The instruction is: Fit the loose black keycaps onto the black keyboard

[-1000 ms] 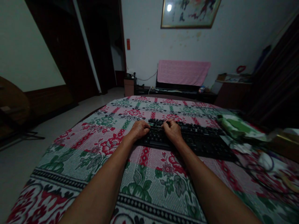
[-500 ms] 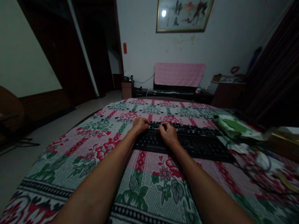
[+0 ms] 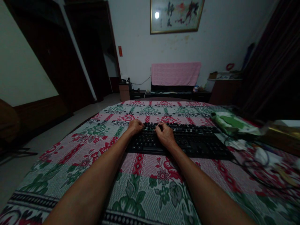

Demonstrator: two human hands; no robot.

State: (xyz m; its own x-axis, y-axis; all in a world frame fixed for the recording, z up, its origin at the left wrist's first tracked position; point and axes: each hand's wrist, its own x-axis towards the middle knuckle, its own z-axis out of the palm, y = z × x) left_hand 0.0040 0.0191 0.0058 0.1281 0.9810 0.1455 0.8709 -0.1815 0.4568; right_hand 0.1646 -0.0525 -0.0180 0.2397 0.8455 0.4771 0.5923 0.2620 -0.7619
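A black keyboard (image 3: 199,146) lies on the flowered tablecloth in front of me. Along its far edge runs an uneven band of small black pieces (image 3: 185,127) that look like loose keycaps. My left hand (image 3: 135,126) is at the keyboard's far left corner, fingers bent together, their tips partly hidden. Over the left-middle part of the keyboard, my right hand (image 3: 164,135) is closed with thumb and forefinger brought together. Whatever either hand pinches is too small or hidden to make out.
The flowered tablecloth (image 3: 131,178) covers the table. At right lie a green-and-white packet (image 3: 231,123), crumpled white tissue (image 3: 239,144), a black cable (image 3: 254,178) and a gold-brown box (image 3: 281,136). A pink cloth (image 3: 175,74) hangs over a screen by the far wall.
The view has shifted slightly, so the whole scene sits a little further left. Both hands stay at the keyboard with fingers still bent; the right hand's pinch looks much the same.
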